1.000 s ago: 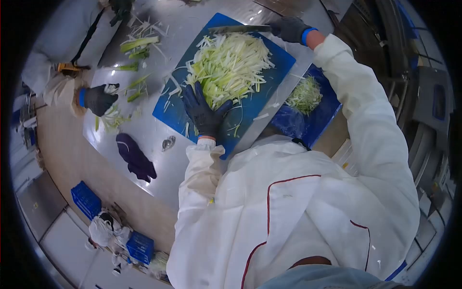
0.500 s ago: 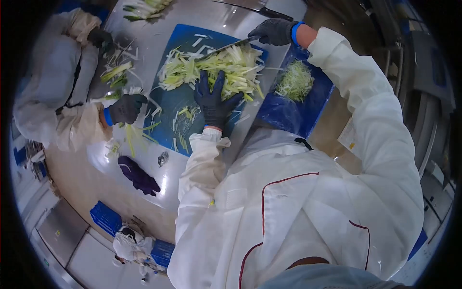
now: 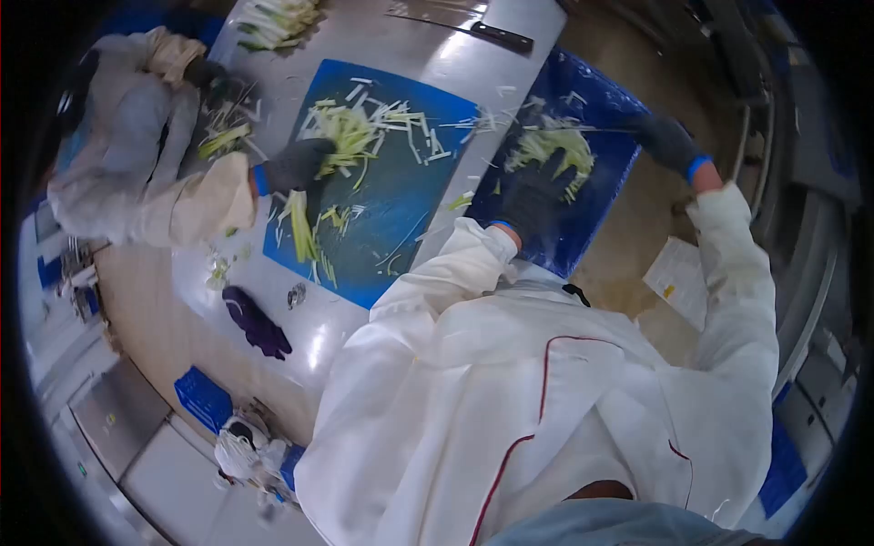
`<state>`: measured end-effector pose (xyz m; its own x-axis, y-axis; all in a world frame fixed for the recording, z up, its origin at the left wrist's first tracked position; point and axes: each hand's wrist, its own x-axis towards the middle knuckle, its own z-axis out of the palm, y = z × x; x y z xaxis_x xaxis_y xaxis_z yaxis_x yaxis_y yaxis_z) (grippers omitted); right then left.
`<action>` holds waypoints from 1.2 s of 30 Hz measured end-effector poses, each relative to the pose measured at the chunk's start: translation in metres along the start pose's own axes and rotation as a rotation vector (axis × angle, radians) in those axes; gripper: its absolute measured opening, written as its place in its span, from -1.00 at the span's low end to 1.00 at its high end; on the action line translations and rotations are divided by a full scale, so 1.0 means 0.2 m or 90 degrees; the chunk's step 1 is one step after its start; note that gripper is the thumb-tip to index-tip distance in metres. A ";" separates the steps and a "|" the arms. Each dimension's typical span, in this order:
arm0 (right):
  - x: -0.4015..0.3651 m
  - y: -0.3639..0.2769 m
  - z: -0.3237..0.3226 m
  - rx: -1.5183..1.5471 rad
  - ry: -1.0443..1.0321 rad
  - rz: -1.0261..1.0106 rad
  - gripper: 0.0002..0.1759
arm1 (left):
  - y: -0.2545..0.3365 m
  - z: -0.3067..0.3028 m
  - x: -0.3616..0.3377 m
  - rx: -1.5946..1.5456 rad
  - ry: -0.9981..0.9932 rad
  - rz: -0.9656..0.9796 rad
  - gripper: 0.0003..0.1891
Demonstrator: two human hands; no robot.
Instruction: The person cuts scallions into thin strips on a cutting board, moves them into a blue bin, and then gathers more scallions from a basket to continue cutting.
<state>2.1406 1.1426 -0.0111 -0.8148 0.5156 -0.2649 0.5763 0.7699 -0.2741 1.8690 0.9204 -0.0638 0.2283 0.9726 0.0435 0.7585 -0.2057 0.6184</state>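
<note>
Steel worktop (image 3: 323, 332) fills the upper left of the head view, and I see the wearer's white coat (image 3: 510, 391) across the lower half. A blue cutting board (image 3: 401, 196) lies on the worktop, with a blue lined tub (image 3: 564, 238) just beside its right edge. Shredded leek (image 3: 560, 146) sits heaped in the tub.

The left hand (image 3: 533, 200), in a dark glove, is spread over the near side of that heap and touches it. Motion blur hides the fingers, so I cannot tell whether it is grasping shreds or lying flat. The right hand (image 3: 669, 141), also gloved, is clenched on the handle of a knife (image 3: 601, 128), whose thin blade reaches across the top of the heap.

A co-worker's gloved hand (image 3: 293, 164) rests on the board's left edge, touching loose leek strips (image 3: 346, 132). A purple cloth (image 3: 257, 323) lies on the worktop near the board's lower corner. A second knife (image 3: 499, 36) lies untouched at the far edge, well apart from both hands.
</note>
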 end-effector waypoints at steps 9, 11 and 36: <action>0.22 -0.46 -0.01 0.146 0.132 0.059 -0.62 | -0.21 -0.55 -0.52 0.034 0.233 -0.042 -0.48; 0.43 -0.62 -0.05 0.123 0.136 0.025 -0.62 | -0.34 -0.58 -0.71 0.134 0.281 -0.152 -0.48; 1.78 -1.25 -0.17 -0.087 0.003 -0.329 -0.58 | -1.14 -0.98 -0.82 0.141 0.602 -0.324 -0.49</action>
<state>1.7047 1.1463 -0.0048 -0.9908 0.0579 -0.1227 0.0868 0.9656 -0.2450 1.5380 0.8288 -0.0578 -0.6318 0.6198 0.4656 0.7455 0.3212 0.5840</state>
